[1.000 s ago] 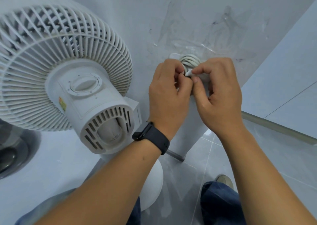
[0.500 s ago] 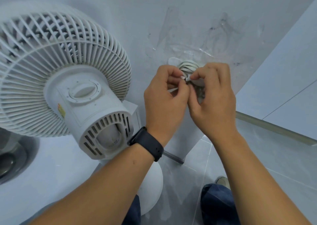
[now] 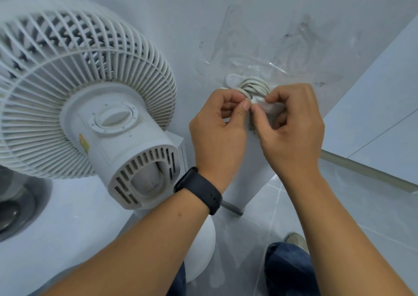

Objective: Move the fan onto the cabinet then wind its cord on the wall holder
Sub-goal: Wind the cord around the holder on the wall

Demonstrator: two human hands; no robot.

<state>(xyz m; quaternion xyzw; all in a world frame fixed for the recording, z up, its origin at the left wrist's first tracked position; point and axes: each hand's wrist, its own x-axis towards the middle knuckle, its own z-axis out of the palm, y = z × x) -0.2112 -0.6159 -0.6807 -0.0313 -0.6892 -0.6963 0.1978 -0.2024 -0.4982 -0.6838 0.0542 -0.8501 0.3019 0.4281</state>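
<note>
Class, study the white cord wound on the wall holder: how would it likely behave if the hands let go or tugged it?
The cord bends into tight loops around the holder, so it is probably flexible rather than stiff. Its loops look smooth and rounded, so they might spring loose or slide if released. Both the left hand and right hand pinch at it, suggesting the end needs securing.

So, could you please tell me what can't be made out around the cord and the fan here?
- Head view: wall holder, mostly covered by the cord coils.
- Plug, largely hidden by the right hand and left hand.
- Fan: left edge cuts the grille; its front faces away.
</note>
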